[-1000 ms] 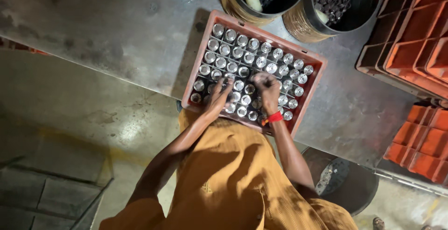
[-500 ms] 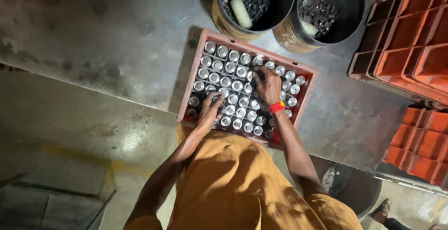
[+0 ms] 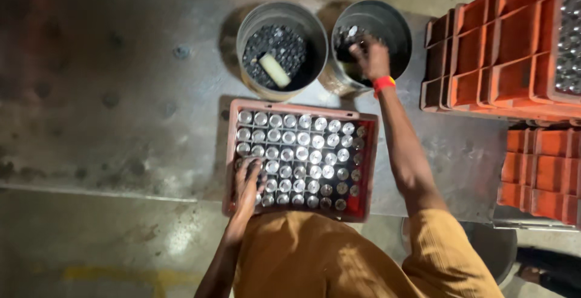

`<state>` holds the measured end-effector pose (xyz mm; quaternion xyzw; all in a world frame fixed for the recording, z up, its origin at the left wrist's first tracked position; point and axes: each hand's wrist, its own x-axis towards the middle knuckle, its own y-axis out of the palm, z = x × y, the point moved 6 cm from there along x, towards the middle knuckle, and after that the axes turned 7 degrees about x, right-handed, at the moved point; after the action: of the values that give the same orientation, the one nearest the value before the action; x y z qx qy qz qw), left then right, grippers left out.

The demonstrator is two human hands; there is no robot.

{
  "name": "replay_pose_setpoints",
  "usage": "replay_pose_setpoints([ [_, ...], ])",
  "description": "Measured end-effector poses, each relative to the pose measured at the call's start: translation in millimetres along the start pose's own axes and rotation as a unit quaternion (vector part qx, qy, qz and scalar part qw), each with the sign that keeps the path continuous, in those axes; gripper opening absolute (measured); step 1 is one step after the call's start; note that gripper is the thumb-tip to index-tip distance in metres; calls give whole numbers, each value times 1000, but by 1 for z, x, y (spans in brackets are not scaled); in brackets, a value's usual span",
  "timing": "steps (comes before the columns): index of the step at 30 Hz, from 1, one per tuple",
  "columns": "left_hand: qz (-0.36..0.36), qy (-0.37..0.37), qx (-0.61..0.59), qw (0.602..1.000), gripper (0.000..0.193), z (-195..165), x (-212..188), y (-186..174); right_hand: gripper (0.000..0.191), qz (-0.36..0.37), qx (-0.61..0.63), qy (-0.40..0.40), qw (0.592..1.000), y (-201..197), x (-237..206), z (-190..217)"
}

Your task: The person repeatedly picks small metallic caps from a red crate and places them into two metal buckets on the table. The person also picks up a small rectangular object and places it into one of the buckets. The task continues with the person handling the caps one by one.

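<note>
A red plastic crate [image 3: 368, 153] stands in front of me, filled with several upright bottles whose metal caps [image 3: 302, 153] shine. My left hand [image 3: 248, 180] lies flat on the bottles at the crate's near left corner, fingers spread. My right hand [image 3: 370, 58], with a red band at the wrist, reaches into the right metal bucket [image 3: 399, 29] beyond the crate, down among small dark pieces. Whether it holds any is hidden. The left bucket [image 3: 251, 29] holds the same dark pieces and a pale cylinder [image 3: 274, 70].
Stacks of orange crates [image 3: 484, 62] stand at the right, one with capped bottles in it [image 3: 569, 38]. More orange crates [image 3: 538, 177] sit lower right. A dark round container [image 3: 490, 249] is near my right side. Grey concrete floor [image 3: 109, 92] spreads left.
My right hand left the bottles in the crate and reached forward into the right bucket. My left hand stayed on the bottles at the near left.
</note>
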<state>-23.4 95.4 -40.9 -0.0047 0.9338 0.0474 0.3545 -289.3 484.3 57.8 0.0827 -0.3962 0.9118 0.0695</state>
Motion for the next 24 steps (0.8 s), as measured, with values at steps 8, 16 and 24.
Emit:
replay_pose_setpoints([
  [8,-81,-9,43,996,26,-57,-21,-3,41,272,-159,18,949,66,8,-25],
  [16,-52,11,73,996,29,-57,3,11,35,-15,-65,71,995,14,17,-4],
  [24,-2,58,107,993,27,1,73,-24,35,-205,464,164,846,22,-93,-5],
])
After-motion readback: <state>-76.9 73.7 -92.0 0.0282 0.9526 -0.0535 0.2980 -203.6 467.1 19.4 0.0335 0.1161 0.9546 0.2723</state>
